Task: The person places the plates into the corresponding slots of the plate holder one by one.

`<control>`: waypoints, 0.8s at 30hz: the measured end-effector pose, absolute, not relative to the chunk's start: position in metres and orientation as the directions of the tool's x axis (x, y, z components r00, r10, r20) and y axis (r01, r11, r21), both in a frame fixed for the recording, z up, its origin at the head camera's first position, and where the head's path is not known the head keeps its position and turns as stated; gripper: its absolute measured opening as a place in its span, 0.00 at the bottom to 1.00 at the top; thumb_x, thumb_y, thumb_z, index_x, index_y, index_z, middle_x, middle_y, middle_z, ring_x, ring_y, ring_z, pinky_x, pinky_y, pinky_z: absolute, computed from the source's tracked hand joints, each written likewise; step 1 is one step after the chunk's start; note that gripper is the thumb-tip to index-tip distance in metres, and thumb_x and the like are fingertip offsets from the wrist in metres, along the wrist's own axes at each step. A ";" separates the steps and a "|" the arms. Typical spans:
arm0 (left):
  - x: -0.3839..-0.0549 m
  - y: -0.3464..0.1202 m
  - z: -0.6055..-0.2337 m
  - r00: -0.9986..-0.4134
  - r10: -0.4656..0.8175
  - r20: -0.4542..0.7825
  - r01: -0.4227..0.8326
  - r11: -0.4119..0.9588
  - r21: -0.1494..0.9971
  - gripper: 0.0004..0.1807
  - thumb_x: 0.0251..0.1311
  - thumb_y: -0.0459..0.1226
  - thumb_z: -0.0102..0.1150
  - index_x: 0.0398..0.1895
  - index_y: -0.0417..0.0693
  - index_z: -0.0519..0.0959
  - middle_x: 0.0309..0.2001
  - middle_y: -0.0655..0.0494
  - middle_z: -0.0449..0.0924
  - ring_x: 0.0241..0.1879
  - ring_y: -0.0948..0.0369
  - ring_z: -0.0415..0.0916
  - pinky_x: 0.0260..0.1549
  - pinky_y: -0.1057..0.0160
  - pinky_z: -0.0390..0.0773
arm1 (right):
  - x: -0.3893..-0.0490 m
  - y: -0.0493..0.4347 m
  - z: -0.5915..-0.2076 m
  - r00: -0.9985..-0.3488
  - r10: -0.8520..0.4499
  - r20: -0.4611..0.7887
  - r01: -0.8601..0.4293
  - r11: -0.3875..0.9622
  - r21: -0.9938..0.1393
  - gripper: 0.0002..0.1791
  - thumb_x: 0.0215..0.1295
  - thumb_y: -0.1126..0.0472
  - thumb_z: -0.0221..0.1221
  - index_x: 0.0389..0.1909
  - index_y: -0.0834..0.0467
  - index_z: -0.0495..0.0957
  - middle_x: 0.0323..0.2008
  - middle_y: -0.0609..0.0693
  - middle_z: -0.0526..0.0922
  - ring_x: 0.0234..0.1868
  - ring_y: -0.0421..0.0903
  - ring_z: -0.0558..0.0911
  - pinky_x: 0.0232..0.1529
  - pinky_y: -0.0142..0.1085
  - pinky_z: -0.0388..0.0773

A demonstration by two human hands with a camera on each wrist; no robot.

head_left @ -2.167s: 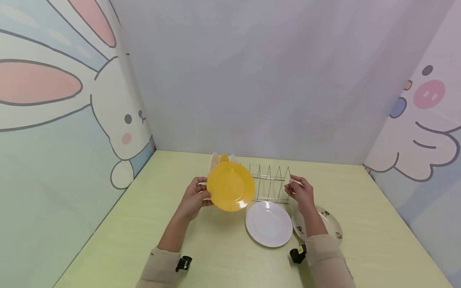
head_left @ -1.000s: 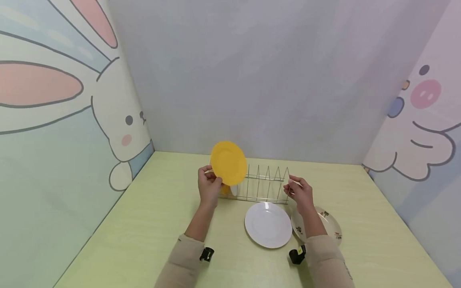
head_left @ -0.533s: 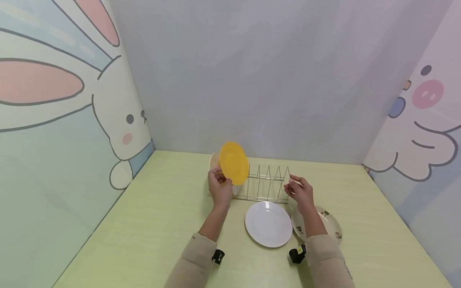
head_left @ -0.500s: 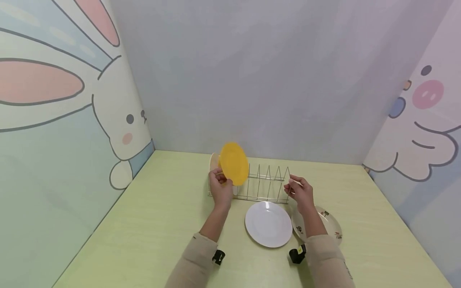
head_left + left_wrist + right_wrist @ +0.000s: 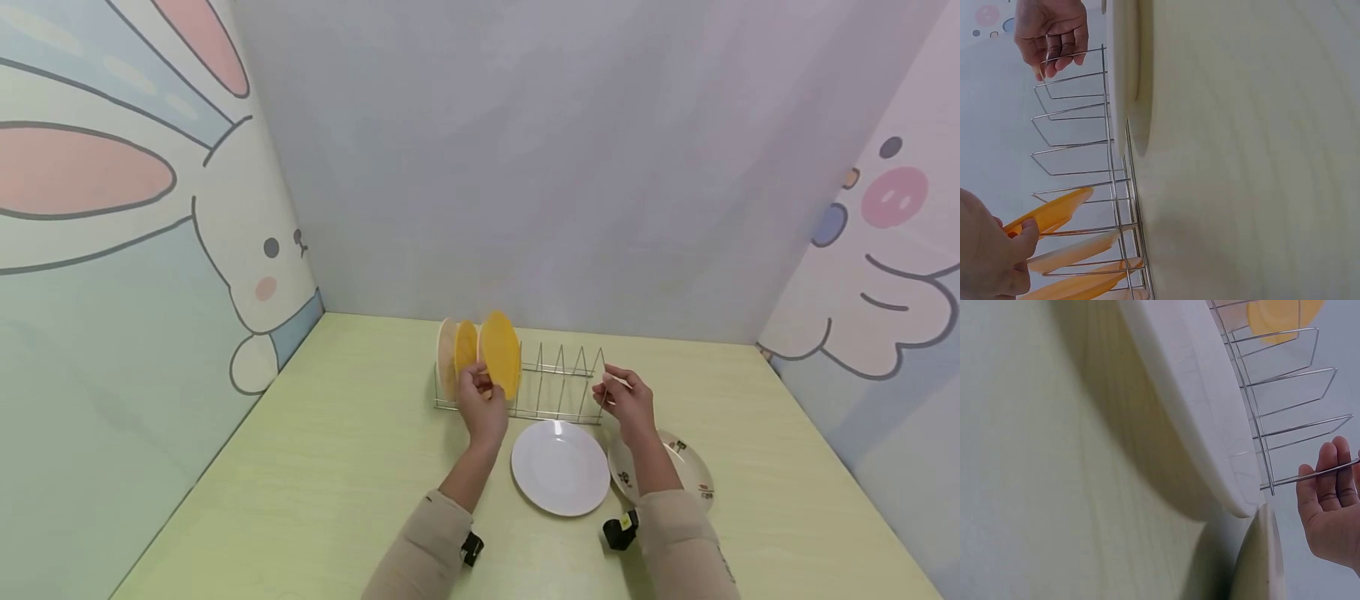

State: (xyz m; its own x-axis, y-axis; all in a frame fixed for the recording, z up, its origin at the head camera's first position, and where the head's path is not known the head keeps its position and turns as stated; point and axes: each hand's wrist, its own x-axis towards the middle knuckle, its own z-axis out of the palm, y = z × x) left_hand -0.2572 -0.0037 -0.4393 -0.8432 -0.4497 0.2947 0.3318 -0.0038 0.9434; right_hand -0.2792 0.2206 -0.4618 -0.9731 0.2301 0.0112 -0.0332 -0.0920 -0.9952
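My left hand pinches the rim of a yellow plate, which stands nearly on edge over the wire dish rack. In the left wrist view the plate's lower edge sits between two wire dividers. To its left in the rack stand a cream plate, another yellow plate and a pale plate mostly hidden behind the held one. My right hand holds the rack's right end wire between thumb and fingers, also visible in the right wrist view, where the fingers lie behind the wire.
A white plate lies flat on the table in front of the rack. Beside it, partly under my right forearm, lies a cream plate with small printed pictures. A grey backdrop rises behind the table.
My left hand has carried the yellow plate right and down into the rack, turning it from face-on to nearly edge-on. The right hand has stayed on the rack's end.
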 end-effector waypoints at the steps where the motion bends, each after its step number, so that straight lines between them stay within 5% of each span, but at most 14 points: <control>1: -0.257 -0.002 -0.441 -0.842 -0.448 0.299 0.331 0.007 0.943 0.19 0.50 0.16 0.52 0.46 0.34 0.71 0.36 0.38 0.72 0.34 0.53 0.71 0.31 0.62 0.77 | -0.279 0.221 -0.462 -0.973 0.231 0.012 -0.034 -0.094 -0.995 0.18 0.69 0.60 0.52 0.57 0.61 0.68 0.29 0.51 0.80 0.32 0.44 0.80 0.40 0.37 0.78; 11: -0.263 0.002 -0.450 -0.817 -0.451 0.359 0.353 0.101 0.930 0.16 0.45 0.16 0.56 0.38 0.35 0.77 0.27 0.52 0.73 0.29 0.57 0.73 0.29 0.61 0.78 | -0.279 0.221 -0.461 -0.973 0.232 0.011 -0.034 -0.096 -0.995 0.18 0.69 0.60 0.52 0.57 0.62 0.68 0.30 0.51 0.80 0.33 0.44 0.80 0.44 0.42 0.77; 24: -0.261 0.000 -0.448 -0.861 -0.427 0.276 0.252 0.112 0.961 0.14 0.46 0.19 0.59 0.37 0.38 0.79 0.25 0.55 0.72 0.27 0.60 0.71 0.27 0.64 0.76 | -0.278 0.221 -0.460 -0.973 0.231 0.009 -0.034 -0.107 -0.994 0.18 0.69 0.61 0.52 0.58 0.62 0.68 0.29 0.51 0.79 0.32 0.44 0.80 0.41 0.38 0.78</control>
State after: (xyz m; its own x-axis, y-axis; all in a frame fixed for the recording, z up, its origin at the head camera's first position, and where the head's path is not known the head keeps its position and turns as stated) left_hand -0.2605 0.0000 -0.4480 -0.8611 -0.4273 0.2755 0.2522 0.1115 0.9612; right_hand -0.2783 0.2213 -0.4604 -0.9728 0.2313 0.0089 -0.0345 -0.1065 -0.9937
